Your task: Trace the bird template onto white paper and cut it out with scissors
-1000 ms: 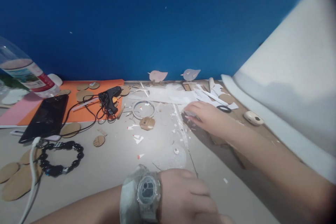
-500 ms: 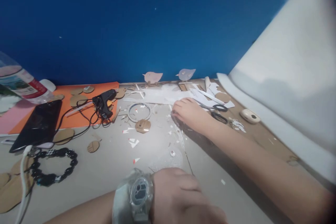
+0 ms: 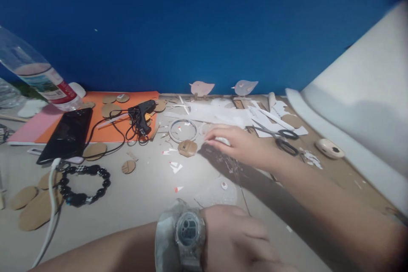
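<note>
My right hand (image 3: 231,140) hovers low over the middle of the table. Its thumb and index fingertip come together; whether a tiny bit sits between them is too small to tell. Just left of these fingertips lie a cut cardboard disc (image 3: 188,148) and a pale ring (image 3: 183,131). Below the hand are thin clear strands (image 3: 234,165) and a small white googly eye (image 3: 224,185). My left hand (image 3: 237,238), with a translucent watch (image 3: 188,231) on the wrist, rests back upward at the bottom edge. Its fingers bend downward and their tips are out of sight.
Paper birds, one pink (image 3: 202,88) and one grey (image 3: 245,88), stand by the blue wall. Black scissors (image 3: 287,140) lie right. A glue gun (image 3: 142,117) sits on orange paper (image 3: 95,98), near a phone (image 3: 66,136), bottle (image 3: 52,87) and beaded bracelet (image 3: 84,185).
My right hand has drawn back from the white strip toward the cardboard disc, its thumb and index finger now pinched. The whole view has shifted left, so things sit further right.
</note>
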Tool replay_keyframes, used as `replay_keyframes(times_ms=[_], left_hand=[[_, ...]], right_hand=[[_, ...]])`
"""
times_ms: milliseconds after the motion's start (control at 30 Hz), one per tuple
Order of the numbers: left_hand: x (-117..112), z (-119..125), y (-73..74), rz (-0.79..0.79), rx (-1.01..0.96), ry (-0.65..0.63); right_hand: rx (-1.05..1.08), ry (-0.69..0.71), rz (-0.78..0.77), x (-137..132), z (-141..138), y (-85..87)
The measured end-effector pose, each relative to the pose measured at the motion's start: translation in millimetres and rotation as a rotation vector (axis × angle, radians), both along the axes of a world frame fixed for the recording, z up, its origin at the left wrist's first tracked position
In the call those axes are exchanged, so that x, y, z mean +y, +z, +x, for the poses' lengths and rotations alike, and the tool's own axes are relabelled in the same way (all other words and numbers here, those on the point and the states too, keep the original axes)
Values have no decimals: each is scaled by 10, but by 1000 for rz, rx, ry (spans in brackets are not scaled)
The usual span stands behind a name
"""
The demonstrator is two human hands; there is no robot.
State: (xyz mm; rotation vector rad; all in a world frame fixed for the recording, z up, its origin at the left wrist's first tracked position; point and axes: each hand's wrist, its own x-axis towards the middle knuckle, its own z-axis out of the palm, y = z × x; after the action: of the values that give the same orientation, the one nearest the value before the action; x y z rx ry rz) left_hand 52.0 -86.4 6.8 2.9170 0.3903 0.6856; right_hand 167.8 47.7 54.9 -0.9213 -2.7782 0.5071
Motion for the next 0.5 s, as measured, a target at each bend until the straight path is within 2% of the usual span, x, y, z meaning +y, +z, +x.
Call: replay_keyframes(times_ms=[67, 133, 167, 233, 300, 400, 500], left_hand=[[5, 4, -10, -148, -89, -48], [17, 5, -10, -207, -113, -62], [23, 6, -7, -215, -102, -65], [30, 10, -2, -225, -90, -78], [29, 20, -14, -221, -110, -80], [20, 45, -68, -180, -197, -58], [18, 69, -113, -165, -266, -35]], right_hand=[[100, 60, -124, -50, -105, 86], [104, 5, -111, -45, -164, 120], [77, -28, -55, -27, -179, 111], [12, -40, 85, 14, -198, 38], [-21, 25, 204, 33, -227, -81], [-38, 83, 251, 6, -298, -254], [-52, 89, 275, -29, -348, -344]])
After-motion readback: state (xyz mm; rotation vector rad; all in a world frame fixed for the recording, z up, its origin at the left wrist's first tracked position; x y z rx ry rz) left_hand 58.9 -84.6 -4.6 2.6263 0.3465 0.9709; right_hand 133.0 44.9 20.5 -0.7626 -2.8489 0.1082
